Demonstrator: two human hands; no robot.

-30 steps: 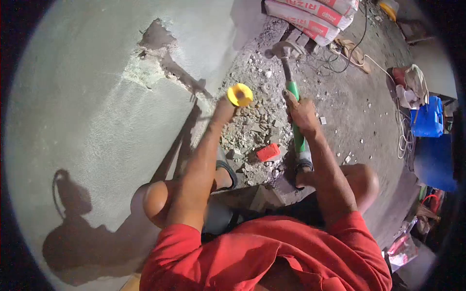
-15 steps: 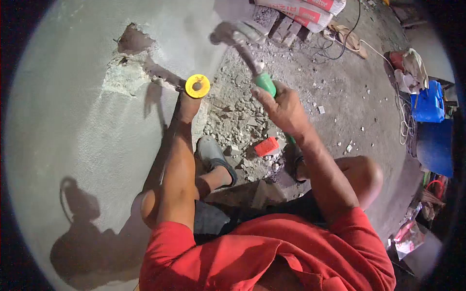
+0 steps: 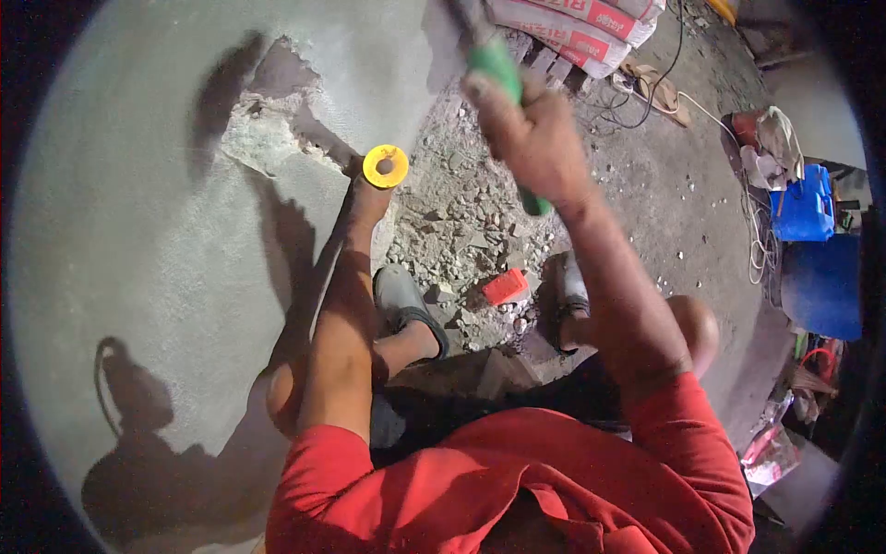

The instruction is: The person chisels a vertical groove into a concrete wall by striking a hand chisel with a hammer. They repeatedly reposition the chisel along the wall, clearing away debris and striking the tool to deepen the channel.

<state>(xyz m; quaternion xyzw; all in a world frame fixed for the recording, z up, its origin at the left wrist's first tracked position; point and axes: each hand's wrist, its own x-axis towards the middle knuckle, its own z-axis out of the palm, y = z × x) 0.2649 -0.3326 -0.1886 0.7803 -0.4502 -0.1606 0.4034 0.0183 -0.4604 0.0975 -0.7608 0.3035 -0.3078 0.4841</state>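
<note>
We find the wall [image 3: 157, 222] matt, rough where broken; chisel [image 3: 385, 167] dull, metallic; yellow guard [image 3: 386, 153] smooth, plastic-looking; rubble [image 3: 457, 222] coarse; shirt [image 3: 517, 443] matt cloth.

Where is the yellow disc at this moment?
In the head view, the yellow disc is upper left of centre, at the left hand, just right of the groove broken into the wall.

It was a building or renovation site: a ragged hole [image 3: 286, 74] was broken into the grey plastered wall [image 3: 208, 277], rubble [image 3: 471, 222] littered the bare, dusty floor [image 3: 646, 222], and printed sacks [image 3: 581, 32] lay stacked near loose cables [image 3: 683, 46] and a blue container [image 3: 803, 208].
</note>
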